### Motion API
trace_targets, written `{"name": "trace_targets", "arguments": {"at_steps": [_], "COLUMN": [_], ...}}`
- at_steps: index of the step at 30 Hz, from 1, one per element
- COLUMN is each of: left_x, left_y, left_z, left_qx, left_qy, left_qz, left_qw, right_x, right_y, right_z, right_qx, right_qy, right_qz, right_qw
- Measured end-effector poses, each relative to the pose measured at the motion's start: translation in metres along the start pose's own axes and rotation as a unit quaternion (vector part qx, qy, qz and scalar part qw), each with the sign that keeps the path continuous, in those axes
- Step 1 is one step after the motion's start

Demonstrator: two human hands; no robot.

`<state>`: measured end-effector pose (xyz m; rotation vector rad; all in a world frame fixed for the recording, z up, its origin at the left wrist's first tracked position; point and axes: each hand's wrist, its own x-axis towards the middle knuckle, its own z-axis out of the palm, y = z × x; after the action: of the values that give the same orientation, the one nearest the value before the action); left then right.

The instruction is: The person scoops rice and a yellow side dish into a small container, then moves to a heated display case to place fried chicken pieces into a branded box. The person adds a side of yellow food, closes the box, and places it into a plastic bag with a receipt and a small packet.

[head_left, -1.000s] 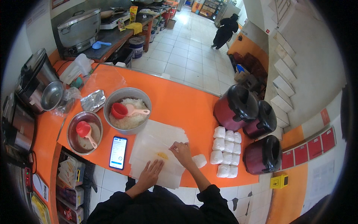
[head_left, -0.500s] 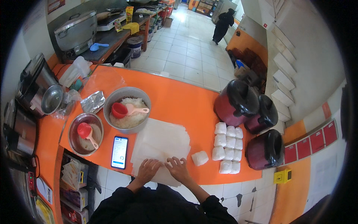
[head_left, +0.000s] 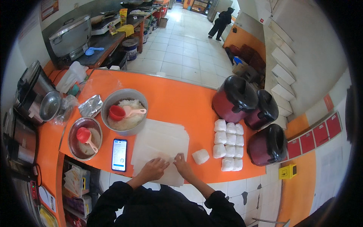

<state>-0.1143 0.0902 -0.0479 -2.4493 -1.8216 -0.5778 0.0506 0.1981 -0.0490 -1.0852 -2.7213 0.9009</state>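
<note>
A stack of white paper sheets (head_left: 160, 138) lies on the orange table in front of me. My left hand (head_left: 154, 169) is low on the stack, its fingers bent and closed at the paper. Close beside it, my right hand (head_left: 182, 167) pinches with curled fingers at the same sheet. Between the fingertips the paper looks slightly raised; whether anything lies under it I cannot tell. One white paper-wrapped packet (head_left: 200, 156) sits just right of my right hand. Further right stand rows of similar wrapped packets (head_left: 230, 139), set close together.
Left of the paper are a phone (head_left: 119, 155), a pot of rice (head_left: 127, 128) with a red scoop, and a metal bowl (head_left: 72, 142) with another scoop. Dark red rice cookers (head_left: 235, 104) line the right side. A person (head_left: 223, 23) in dark clothes is far back.
My hands have moved slightly up the paper, and their fingers have closed more. The view has shifted a little. The person in the background has changed pose.
</note>
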Motion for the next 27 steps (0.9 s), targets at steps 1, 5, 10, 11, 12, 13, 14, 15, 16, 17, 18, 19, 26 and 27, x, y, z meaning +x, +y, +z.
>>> {"name": "trace_targets", "arguments": {"at_steps": [1,5,10,11,12,13,14,15,16,17,18,19,26,27], "left_x": [0.003,0.015,0.038,0.039,0.038,0.035,0.031,0.027,0.023,0.019,0.019,0.017,0.029,0.026], "left_y": [0.003,0.012,-0.007,-0.011,-0.014,-0.016,-0.022,-0.032,-0.046,-0.056,-0.062,-0.065,-0.03,-0.031], "left_z": [-0.001,0.014,0.007,0.013,0.019,0.027,0.033,0.037,0.039,0.041,0.044,0.048,0.011,0.014], "left_qx": [-0.001,0.047,-0.11,-0.135,-0.128,-0.121,-0.111,-0.118,-0.125,-0.131,-0.175,-0.218,-0.734,-0.764], "left_qy": [0.025,0.055,-0.037,-0.072,-0.074,-0.076,-0.079,-0.109,-0.138,-0.164,-0.161,-0.158,-0.032,0.001], "left_qz": [-0.01,-0.107,-0.287,-0.295,-0.277,-0.257,-0.24,-0.186,-0.133,-0.077,-0.091,-0.105,-0.417,-0.432], "left_qw": [1.0,0.992,0.951,0.943,0.95,0.956,0.961,0.969,0.974,0.975,0.967,0.957,0.535,0.48], "right_x": [0.008,0.019,-0.013,-0.022,-0.023,-0.022,-0.02,-0.021,-0.02,-0.016,-0.011,-0.01,0.0,0.001], "right_y": [-0.003,-0.005,-0.007,-0.006,-0.008,-0.01,-0.014,-0.015,-0.014,-0.011,-0.006,0.002,-0.008,-0.026], "right_z": [-0.002,-0.006,0.013,0.029,0.039,0.045,0.051,0.055,0.055,0.051,0.048,0.049,0.075,0.069], "right_qx": [-0.002,-0.144,-0.243,-0.236,-0.23,-0.208,-0.183,-0.159,-0.149,-0.14,-0.135,-0.066,0.508,0.546], "right_qy": [0.02,0.039,0.112,0.11,0.111,0.126,0.142,0.155,0.127,0.101,0.078,0.063,0.118,0.125], "right_qz": [0.03,0.014,-0.132,-0.121,-0.11,-0.101,-0.093,-0.084,-0.082,-0.08,-0.078,-0.067,0.059,0.074], "right_qw": [0.999,0.989,0.954,0.958,0.961,0.965,0.968,0.971,0.977,0.982,0.985,0.994,0.851,0.825]}}
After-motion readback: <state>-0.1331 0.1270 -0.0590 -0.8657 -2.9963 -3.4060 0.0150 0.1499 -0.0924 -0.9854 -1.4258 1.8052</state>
